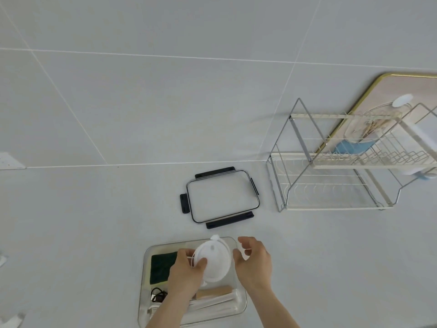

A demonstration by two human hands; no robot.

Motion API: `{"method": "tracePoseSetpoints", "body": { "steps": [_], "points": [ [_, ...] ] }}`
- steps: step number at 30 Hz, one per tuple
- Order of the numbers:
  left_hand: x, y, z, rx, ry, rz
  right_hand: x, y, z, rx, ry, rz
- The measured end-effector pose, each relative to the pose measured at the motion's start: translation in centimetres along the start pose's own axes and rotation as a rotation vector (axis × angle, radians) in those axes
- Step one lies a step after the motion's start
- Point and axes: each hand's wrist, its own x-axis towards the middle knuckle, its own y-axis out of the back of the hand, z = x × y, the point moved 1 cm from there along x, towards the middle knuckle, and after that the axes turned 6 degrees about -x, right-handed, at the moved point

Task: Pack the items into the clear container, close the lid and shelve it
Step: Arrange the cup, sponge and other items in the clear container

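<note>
The clear container (145, 275) stands on the white counter at the bottom centre. Inside lie a green scouring sponge (160, 266), a black cable (157, 295) and pale sticks (214, 301). Over the container my left hand (186, 268) grips a round white object with a thin white band (214, 261), thumb on its face. Beside that object's right edge is my right hand (253, 263), fingers curled and pinching the thin white band. The clear lid (222, 197), with dark clips folded out, lies flat on the counter beyond the container.
A wire two-tier rack (331, 166) stands at the right against the tiled wall, holding a glass jar (373, 121) on its upper tier. A gold-rimmed board (354, 102) leans behind it. A wall socket (9, 160) sits at the far left.
</note>
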Motion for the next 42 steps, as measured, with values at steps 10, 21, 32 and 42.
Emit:
{"method": "tracePoseSetpoints", "body": {
  "steps": [10,21,32,42],
  "points": [
    [1.4,-3.2,-0.7,0.210,0.065,0.049,0.9,-0.6,2.1,0.126,-0.091,-0.204],
    [0.1,-5.5,-1.1,0.480,-0.176,0.187,-0.3,-1.1,2.9,0.138,-0.025,-0.212],
    [-1.1,-2.9,-1.5,0.734,-0.542,0.084,-0.7,-1.4,3.1,0.137,0.012,-0.185],
    [-1.1,-2.8,-1.7,0.853,-0.642,-0.052,-0.7,-1.4,3.4,0.141,0.018,-0.188]
  ]
}}
